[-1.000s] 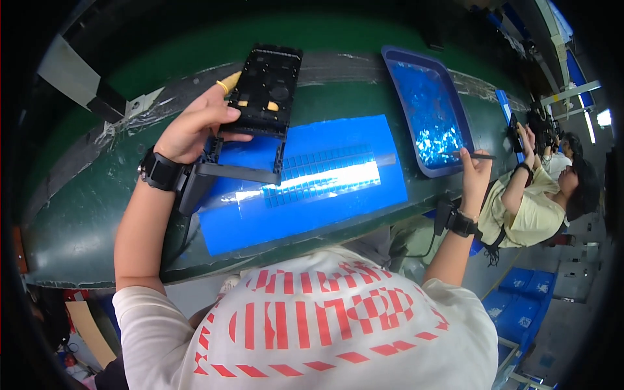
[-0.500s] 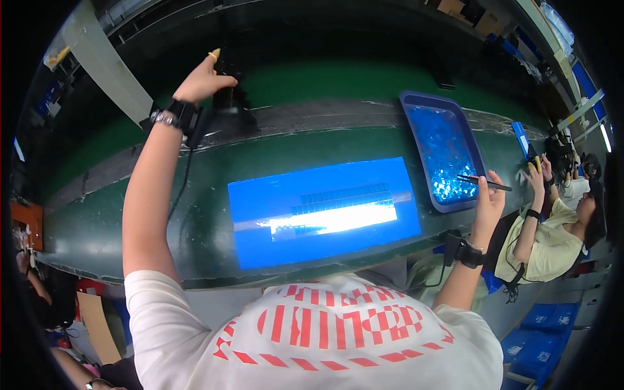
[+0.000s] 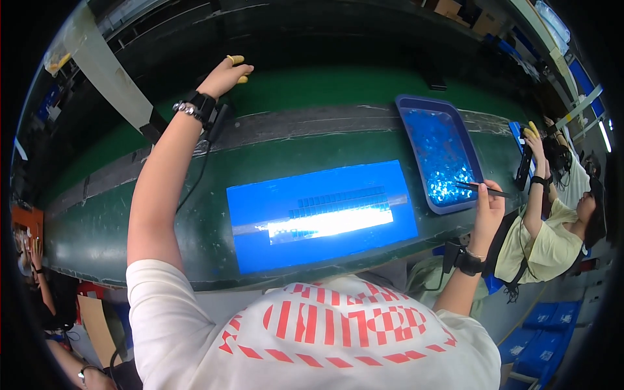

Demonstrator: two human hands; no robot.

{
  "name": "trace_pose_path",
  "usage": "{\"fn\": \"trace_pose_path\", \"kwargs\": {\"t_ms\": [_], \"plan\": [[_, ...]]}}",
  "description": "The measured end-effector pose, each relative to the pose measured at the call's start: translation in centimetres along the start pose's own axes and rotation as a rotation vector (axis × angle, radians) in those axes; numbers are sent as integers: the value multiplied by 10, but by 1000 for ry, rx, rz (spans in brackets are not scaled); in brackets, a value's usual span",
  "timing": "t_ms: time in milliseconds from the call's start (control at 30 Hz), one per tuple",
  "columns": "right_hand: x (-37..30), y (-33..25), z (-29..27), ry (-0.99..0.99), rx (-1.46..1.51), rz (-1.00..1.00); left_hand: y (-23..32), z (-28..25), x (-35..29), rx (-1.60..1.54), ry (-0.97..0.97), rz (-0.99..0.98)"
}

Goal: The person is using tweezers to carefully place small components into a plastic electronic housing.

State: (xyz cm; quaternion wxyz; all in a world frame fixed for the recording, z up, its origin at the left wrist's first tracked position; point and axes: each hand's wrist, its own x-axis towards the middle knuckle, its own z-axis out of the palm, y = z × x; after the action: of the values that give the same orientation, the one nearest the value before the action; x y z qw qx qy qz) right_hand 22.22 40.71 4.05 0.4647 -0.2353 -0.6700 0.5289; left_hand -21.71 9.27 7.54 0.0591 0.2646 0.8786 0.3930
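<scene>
My left hand (image 3: 224, 78) is stretched over the far side of the table, yellow finger cots on some fingers. Its fingers are apart and nothing shows in them. In my right hand (image 3: 489, 211) is a pair of black tweezers (image 3: 495, 192), tips pointing left over the near end of a blue-purple tray (image 3: 409, 133). Many small shiny blue pieces (image 3: 445, 185) lie in that tray. Left of it, a flat blue board (image 3: 257, 255) carries rows of small dark rectangular pieces (image 3: 341, 199); a glare hides part of them.
A green table (image 3: 97, 227) runs across, with a dark band (image 3: 299, 120) along it. A cable (image 3: 195, 179) trails from my left wrist. A black flat object (image 3: 434, 83) lies at the far side. At right a co-worker (image 3: 543, 221) sits, hands raised; a grey post (image 3: 107, 58) stands at left.
My left hand has moved right and its fingers have parted; the black object that was at it no longer shows there. My right hand with the tweezers has shifted slightly.
</scene>
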Motion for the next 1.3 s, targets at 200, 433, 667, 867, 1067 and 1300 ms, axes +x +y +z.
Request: {"fn": "trace_pose_path", "kwargs": {"t_ms": [200, 433, 667, 867, 1067, 1300], "plan": [[3, -2, 7, -54, 32, -8, -23, 11, -56, -808, -367, -493], [7, -10, 25, -102, 40, -76, -55, -3, -51, -804, -132, -519], [16, -18, 17, -72, -90, -129, -26, 22, -77, -1336, -348, -326], [94, -56, 30, -274, -353, -349, -23, 51, -108, -1309, -563, -343], [211, -91, 112, -386, -1218, -373, -23, 53, -104, -1426, -532, -361], [265, -21, 196, -449, -1603, -160, -28, 55, -103, -1472, -566, -313]]}}
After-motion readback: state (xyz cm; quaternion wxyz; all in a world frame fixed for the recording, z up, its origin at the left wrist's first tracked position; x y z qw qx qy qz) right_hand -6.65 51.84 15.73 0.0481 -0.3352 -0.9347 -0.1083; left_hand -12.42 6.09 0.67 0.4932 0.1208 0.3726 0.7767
